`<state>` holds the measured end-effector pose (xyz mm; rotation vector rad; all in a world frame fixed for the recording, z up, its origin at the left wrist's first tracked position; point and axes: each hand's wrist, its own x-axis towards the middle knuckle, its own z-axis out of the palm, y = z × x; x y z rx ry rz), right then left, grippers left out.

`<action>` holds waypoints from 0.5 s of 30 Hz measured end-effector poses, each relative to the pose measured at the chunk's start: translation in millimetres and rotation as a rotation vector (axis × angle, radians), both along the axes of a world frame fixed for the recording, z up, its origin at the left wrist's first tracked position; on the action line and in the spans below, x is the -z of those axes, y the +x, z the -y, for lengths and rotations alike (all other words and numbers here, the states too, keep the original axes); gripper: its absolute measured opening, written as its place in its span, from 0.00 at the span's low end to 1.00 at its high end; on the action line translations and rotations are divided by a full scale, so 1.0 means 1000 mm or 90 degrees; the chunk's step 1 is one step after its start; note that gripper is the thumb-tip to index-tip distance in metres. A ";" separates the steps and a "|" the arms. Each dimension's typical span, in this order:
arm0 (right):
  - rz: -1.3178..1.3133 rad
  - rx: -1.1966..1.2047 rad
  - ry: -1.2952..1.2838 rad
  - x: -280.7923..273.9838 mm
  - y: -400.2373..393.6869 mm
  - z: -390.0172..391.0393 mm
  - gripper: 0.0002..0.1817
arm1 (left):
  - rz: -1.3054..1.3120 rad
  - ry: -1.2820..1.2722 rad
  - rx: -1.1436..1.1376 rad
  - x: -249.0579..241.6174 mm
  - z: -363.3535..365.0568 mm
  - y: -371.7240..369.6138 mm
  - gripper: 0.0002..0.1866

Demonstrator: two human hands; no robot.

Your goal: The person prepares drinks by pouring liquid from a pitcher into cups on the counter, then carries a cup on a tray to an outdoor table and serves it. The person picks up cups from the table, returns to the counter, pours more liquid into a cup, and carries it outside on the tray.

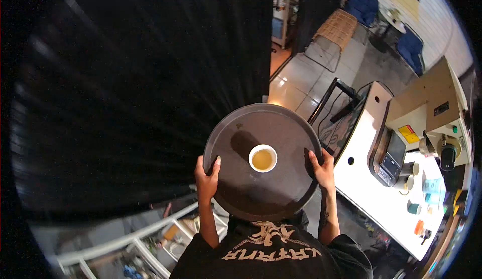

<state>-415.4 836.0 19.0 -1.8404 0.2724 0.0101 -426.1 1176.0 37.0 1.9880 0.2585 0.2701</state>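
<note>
A round dark brown tray (286, 128) is held level in front of my body. Near its middle stands a small white cup (263, 158) with a yellowish-brown liquid in it. My left hand (207, 181) grips the tray's left rim, thumb on top. On the opposite rim, my right hand (323, 168) holds it the same way. The fingers under the tray are hidden on both sides. Neither hand touches the cup.
To the right, a white counter (351, 178) carries a beige machine (427, 103), a black scale-like device (389, 158) and several cups. A black curtain (125, 93) fills the left. Ahead on the tiled floor is a woven-topped bench (337, 29), with blue chairs (362, 5) beyond. A white ladder-like frame (133, 241) lies lower left.
</note>
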 end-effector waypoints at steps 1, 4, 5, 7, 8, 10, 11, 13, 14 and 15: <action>0.094 0.096 -0.073 0.016 0.011 -0.009 0.20 | 0.045 -0.010 0.042 0.004 -0.003 0.023 0.12; -0.013 0.102 0.034 0.013 0.044 -0.004 0.21 | 0.015 -0.011 0.082 0.007 0.000 0.088 0.12; 0.011 0.112 -0.003 0.006 0.057 -0.005 0.20 | 0.007 -0.014 0.091 0.008 0.004 0.110 0.12; -0.002 0.169 -0.053 0.031 0.081 0.004 0.20 | -0.004 -0.018 0.124 0.012 0.015 0.153 0.13; -0.008 0.202 -0.107 0.040 0.094 0.010 0.20 | -0.006 -0.025 0.135 0.014 0.021 0.175 0.13; 0.009 0.230 -0.046 0.037 0.124 0.017 0.20 | -0.008 -0.002 0.170 0.021 0.032 0.221 0.13; 0.020 0.237 0.008 0.032 0.139 0.024 0.20 | -0.019 0.017 0.183 0.024 0.040 0.243 0.13; -0.031 0.261 0.032 0.019 0.163 0.040 0.20 | -0.038 0.012 0.219 0.020 0.058 0.284 0.12; -0.065 0.274 0.053 0.015 0.179 0.049 0.20 | -0.041 0.001 0.243 0.019 0.069 0.307 0.12; -0.074 0.284 0.035 0.013 0.191 0.058 0.20 | -0.033 0.006 0.260 0.014 0.084 0.330 0.12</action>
